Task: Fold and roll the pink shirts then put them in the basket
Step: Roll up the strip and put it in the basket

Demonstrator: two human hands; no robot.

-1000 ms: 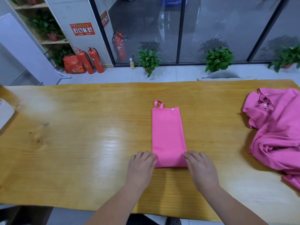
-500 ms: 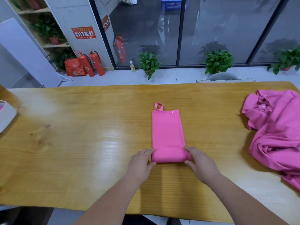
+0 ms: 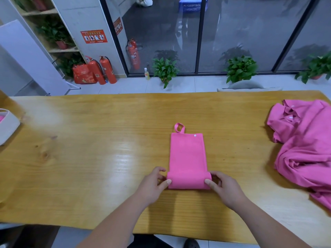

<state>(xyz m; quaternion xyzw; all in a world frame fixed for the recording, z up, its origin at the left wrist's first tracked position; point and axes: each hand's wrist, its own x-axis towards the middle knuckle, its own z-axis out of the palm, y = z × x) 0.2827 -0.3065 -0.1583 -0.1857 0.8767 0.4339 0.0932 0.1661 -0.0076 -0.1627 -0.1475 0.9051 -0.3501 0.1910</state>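
Observation:
A pink shirt (image 3: 187, 154), folded into a narrow strip, lies in the middle of the wooden table (image 3: 89, 149), with a small loop and a white button at its far end. Its near end is rolled into a low tube. My left hand (image 3: 154, 184) pinches the left end of that roll. The right end is pinched by my right hand (image 3: 221, 187). A heap of loose pink shirts (image 3: 304, 149) lies at the table's right edge. The pale basket (image 3: 7, 125) stands at the far left edge, partly cut off, with something pink inside.
Beyond the table's far edge a grey chair back (image 3: 249, 86) shows at the right. Potted plants (image 3: 165, 70) and red fire extinguishers (image 3: 105, 70) stand on the floor by the glass wall.
The shirt's near end has been rolled up away from me into a tube. Both hands have gone from lying flat on the cloth to pinching the ends of the roll.

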